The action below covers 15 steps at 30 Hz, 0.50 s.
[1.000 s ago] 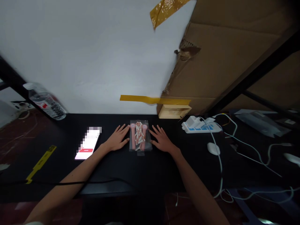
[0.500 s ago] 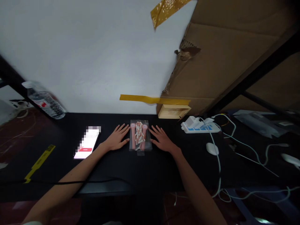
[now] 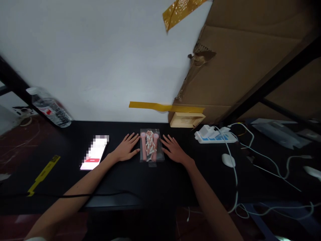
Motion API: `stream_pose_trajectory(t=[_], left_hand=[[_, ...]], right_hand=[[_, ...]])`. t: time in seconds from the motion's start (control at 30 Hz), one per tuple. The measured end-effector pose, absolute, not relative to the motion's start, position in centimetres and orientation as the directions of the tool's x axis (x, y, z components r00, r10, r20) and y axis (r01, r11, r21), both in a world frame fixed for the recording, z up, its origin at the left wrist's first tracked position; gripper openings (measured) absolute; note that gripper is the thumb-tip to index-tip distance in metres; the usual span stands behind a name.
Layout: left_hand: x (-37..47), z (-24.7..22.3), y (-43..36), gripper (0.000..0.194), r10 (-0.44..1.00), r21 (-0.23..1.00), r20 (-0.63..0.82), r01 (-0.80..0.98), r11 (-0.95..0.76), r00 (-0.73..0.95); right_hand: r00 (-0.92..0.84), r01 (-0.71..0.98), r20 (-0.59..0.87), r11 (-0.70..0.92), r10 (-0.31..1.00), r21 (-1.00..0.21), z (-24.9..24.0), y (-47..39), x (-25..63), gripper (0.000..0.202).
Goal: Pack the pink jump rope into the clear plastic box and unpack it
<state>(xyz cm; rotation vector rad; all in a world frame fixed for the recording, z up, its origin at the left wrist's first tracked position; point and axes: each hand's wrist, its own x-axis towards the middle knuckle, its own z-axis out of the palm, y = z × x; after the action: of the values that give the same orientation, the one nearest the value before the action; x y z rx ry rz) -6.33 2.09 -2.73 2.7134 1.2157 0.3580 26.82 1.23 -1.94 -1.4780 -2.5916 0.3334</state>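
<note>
A clear plastic packet (image 3: 151, 147) lies flat on the black table (image 3: 130, 180). Inside it are two pink stick-like pieces with round ends, and several small white and pink bits between them. My left hand (image 3: 126, 148) rests palm down at the packet's left side, fingers spread and holding nothing. On the right side my right hand (image 3: 174, 149) lies flat too, its fingers apart and empty. Fingertips of both hands come close to the packet's edges; I cannot tell whether they touch it. A lit phone (image 3: 94, 154) lies left of my left hand.
At the back stand a small wooden box (image 3: 187, 119) and a white power strip (image 3: 215, 135) with plugs. A white mouse (image 3: 228, 160) and loose cables are on the right. A plastic bottle (image 3: 51, 108) leans at the far left, behind a yellow tag (image 3: 45, 173).
The whole view has shifted very slightly, so everything sits a little further right. Both hands and the packet keep the same places relative to each other.
</note>
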Motion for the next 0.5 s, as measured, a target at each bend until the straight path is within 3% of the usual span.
stream_pose_trajectory(t=[0.23,0.4,0.5], left_hand=[[-6.79,-2.24,2.49,0.064,0.76,0.346,0.098,0.694,-0.631,0.642],[-6.25,-1.87,2.1,0.079,0.772,0.327,0.107,0.711,-0.623,0.627],[-6.18,-1.84,2.07,0.078,0.777,0.34,0.099,0.713,-0.613,0.622]], right_hand=[[-0.504,0.834,0.006,0.489,0.863,-0.255,-1.95,1.29,26.79,0.058],[-0.504,0.83,0.0,0.485,0.864,-0.275,-1.67,1.17,26.73,0.067],[-0.492,0.828,0.012,0.472,0.87,-0.303,-1.72,1.17,26.78,0.078]])
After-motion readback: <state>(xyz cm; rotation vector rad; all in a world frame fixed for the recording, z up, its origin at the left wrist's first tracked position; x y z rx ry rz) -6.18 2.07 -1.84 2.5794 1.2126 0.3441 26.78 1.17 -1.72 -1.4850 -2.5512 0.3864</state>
